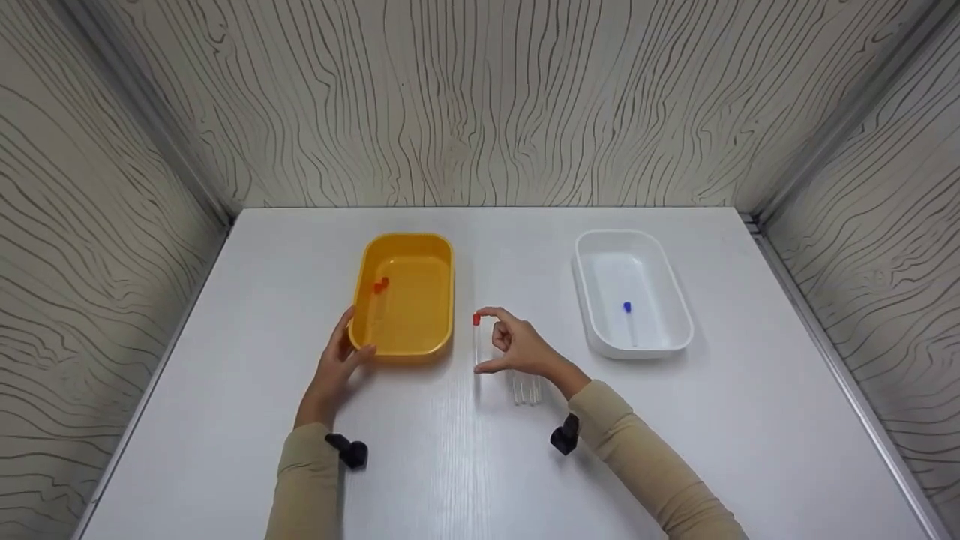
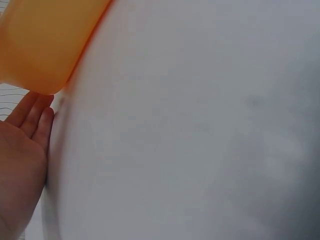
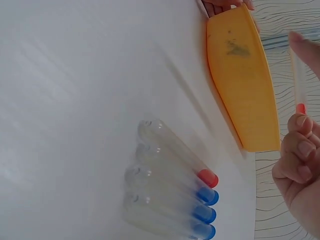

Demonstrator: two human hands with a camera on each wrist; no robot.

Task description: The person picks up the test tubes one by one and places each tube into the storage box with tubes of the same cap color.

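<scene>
My right hand (image 1: 525, 349) holds a clear test tube (image 1: 476, 345) with a red cap upright above the table, the index finger at the cap and the thumb at the bottom end. The other fingers are curled in. My left hand (image 1: 334, 371) holds the near left corner of a yellow tray (image 1: 448, 315), thumb at the near rim and fingers along the outer side. Two red-capped tubes (image 1: 379, 300) lie inside that tray. Below my right hand, a row of tubes (image 3: 170, 175) lies on the table, one red-capped and several blue-capped; the head view hides their caps.
A white tray (image 1: 679, 300) stands to the right with one blue-capped tube (image 1: 631, 322) in it. The white table (image 1: 420, 480) is enclosed by wood-patterned panels (image 1: 480, 105) at the back and sides. Small black mounts sit at both wrists.
</scene>
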